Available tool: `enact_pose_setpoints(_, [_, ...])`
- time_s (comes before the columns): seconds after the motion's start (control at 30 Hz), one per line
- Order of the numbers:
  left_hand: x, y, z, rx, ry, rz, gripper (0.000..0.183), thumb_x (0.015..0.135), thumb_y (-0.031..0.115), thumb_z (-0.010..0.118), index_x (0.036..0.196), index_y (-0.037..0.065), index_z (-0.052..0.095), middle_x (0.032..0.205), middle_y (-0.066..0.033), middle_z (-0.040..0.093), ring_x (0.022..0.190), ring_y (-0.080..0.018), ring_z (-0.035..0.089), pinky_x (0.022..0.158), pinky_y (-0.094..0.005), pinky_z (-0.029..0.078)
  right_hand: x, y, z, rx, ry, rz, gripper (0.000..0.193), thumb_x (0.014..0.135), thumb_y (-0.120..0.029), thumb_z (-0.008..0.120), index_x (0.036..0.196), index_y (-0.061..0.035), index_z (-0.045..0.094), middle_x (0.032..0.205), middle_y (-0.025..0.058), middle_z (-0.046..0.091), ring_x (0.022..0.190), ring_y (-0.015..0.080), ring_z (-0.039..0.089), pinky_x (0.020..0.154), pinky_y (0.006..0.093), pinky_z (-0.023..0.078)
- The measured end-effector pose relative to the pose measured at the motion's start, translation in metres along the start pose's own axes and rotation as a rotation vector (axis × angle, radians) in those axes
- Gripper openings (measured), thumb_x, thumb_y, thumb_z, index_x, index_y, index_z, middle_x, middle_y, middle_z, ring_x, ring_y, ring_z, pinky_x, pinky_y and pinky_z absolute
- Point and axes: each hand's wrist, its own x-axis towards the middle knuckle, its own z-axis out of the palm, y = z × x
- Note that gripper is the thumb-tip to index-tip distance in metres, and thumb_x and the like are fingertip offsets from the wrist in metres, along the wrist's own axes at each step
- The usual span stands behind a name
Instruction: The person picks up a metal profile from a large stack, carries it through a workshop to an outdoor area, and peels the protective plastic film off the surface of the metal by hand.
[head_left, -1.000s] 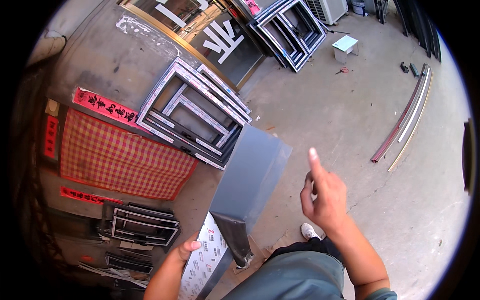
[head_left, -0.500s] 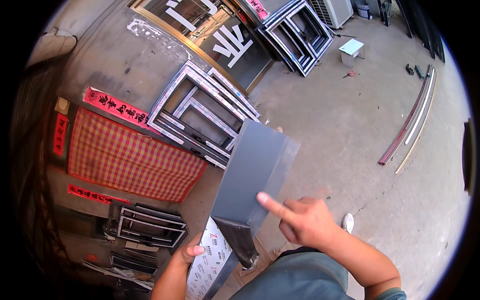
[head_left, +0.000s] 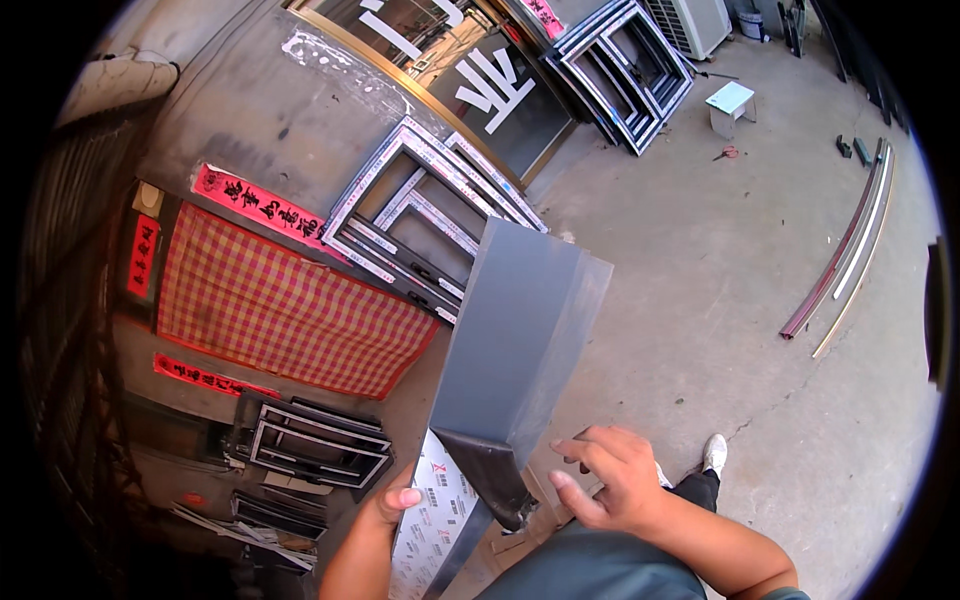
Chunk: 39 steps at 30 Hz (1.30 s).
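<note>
A long flat panel [head_left: 510, 320] slants up in front of me, its upper part smooth and grey with a lighter strip down the right side. Its lower part has a white printed face [head_left: 432, 515]. Where the two meet, a dark crumpled flap [head_left: 492, 470] folds down to the right. My left hand [head_left: 385, 508] grips the panel's lower left edge, thumb on the white face; its other fingers are hidden behind. My right hand [head_left: 612, 478] hovers right of the flap, apart from the panel, fingers spread and holding nothing.
Window frames [head_left: 430, 215] lean on the wall ahead, with more frames [head_left: 625, 75] beyond and others [head_left: 315, 445] at lower left. Long curved strips [head_left: 845, 245] lie on the floor at right. A small stool [head_left: 732, 100] and scissors [head_left: 728, 153] are farther off.
My right hand has drawn back down from the panel's face, where its index finger pointed, and its fingers have spread. My left hand keeps its hold. The view has shifted slightly.
</note>
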Motion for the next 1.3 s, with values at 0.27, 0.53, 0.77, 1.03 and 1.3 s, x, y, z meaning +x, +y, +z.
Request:
enact_pose_setpoints(0.27, [0.013, -0.012, 0.009, -0.008, 0.026, 0.057, 0.112, 0.065, 0.056, 0.071, 0.151, -0.003, 0.031, 0.140, -0.0177, 0.051, 0.126, -0.0289, 0.054, 0.105, -0.0429, 0.044, 0.019, -0.033, 0.025, -0.013, -0.094, 0.001, 0.034, 0.079, -0.021, 0.082, 0.064, -0.0070, 0.054, 0.059, 0.0065, 0.050, 0.052, 0.0267, 0.050, 0.049, 0.0379, 0.040])
enact_pose_setpoints(0.53, [0.037, -0.039, -0.002, 0.075, 0.093, 0.240, 0.108, 0.067, 0.056, 0.070, 0.149, -0.004, 0.031, 0.134, -0.0134, 0.053, 0.121, -0.0240, 0.055, 0.105, -0.0390, 0.044, 0.007, -0.065, 0.057, 0.107, -0.117, 0.073, 0.038, 0.085, -0.018, 0.076, 0.060, -0.0071, 0.049, 0.055, 0.0078, 0.051, 0.048, 0.0284, 0.053, 0.045, 0.0388, 0.043])
enact_pose_setpoints(0.77, [0.046, -0.061, -0.010, -0.032, 0.039, 0.298, 0.107, 0.071, 0.059, 0.073, 0.149, -0.003, 0.034, 0.136, -0.0133, 0.054, 0.122, -0.0212, 0.056, 0.106, -0.0355, 0.044, -0.001, -0.069, 0.079, 0.104, -0.146, 0.184, 0.038, 0.091, -0.021, 0.071, 0.064, -0.0055, 0.050, 0.057, 0.0096, 0.053, 0.050, 0.0300, 0.056, 0.046, 0.0415, 0.044])
enact_pose_setpoints(1.03, [0.052, -0.077, -0.028, -0.070, -0.039, 0.329, 0.110, 0.071, 0.061, 0.077, 0.150, -0.003, 0.034, 0.138, -0.0129, 0.054, 0.123, -0.0205, 0.056, 0.106, -0.0352, 0.044, -0.002, -0.082, 0.098, 0.151, -0.157, 0.192, 0.036, 0.092, -0.021, 0.070, 0.067, -0.0053, 0.050, 0.059, 0.0098, 0.053, 0.052, 0.0308, 0.057, 0.047, 0.0418, 0.045])
enact_pose_setpoints(1.3, [0.055, -0.083, -0.041, -0.079, -0.070, 0.351, 0.110, 0.070, 0.061, 0.078, 0.149, -0.003, 0.036, 0.137, -0.0124, 0.054, 0.123, -0.0198, 0.056, 0.106, -0.0347, 0.045, 0.002, -0.089, 0.107, 0.178, -0.165, 0.155, 0.035, 0.093, -0.019, 0.069, 0.068, -0.0048, 0.050, 0.059, 0.0101, 0.054, 0.052, 0.0315, 0.058, 0.048, 0.0423, 0.046])
